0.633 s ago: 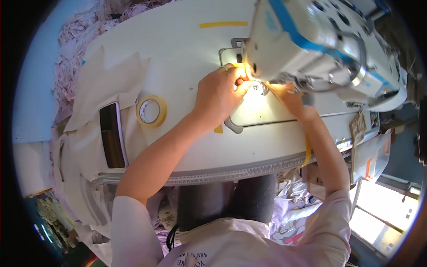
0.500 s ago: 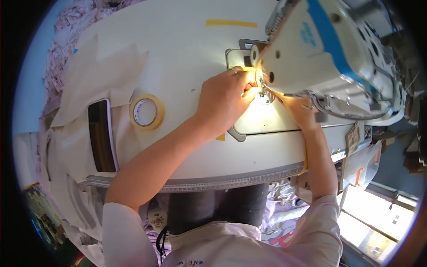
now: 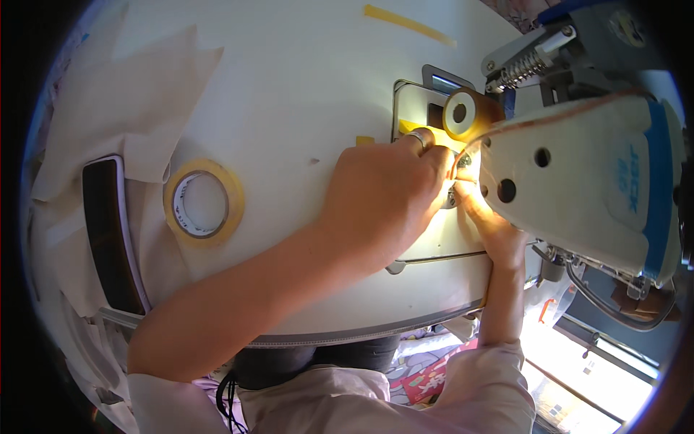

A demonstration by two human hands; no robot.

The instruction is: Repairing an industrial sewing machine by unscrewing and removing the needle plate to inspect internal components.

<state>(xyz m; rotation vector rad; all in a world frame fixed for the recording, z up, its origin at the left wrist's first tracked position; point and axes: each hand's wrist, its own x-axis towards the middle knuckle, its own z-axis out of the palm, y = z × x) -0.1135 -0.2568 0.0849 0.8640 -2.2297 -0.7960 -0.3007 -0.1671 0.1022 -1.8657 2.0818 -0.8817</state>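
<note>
Both hands meet at the brightly lit needle area of a white and blue sewing machine. My left hand, with a ring on one finger, is closed, its thumb and fingertips pinched beside the needle. From the machine's near side, my right hand reaches under the head, fingertips pressed together close to the left ones. Whatever lies between the fingertips is too small and glare-lit to make out. Behind them a brown-yellow roll with a white core stands at the metal plate, beside a yellow strip.
A roll of masking tape lies left of my forearm. Farther left, a dark-screened phone rests on beige fabric pieces. A yellow tape strip sticks to the white table. A ruler strip runs along the near edge.
My view has shifted nearer the machine, so its head and the roll show larger. The right fingertips have come in closer to the left ones at the needle.
</note>
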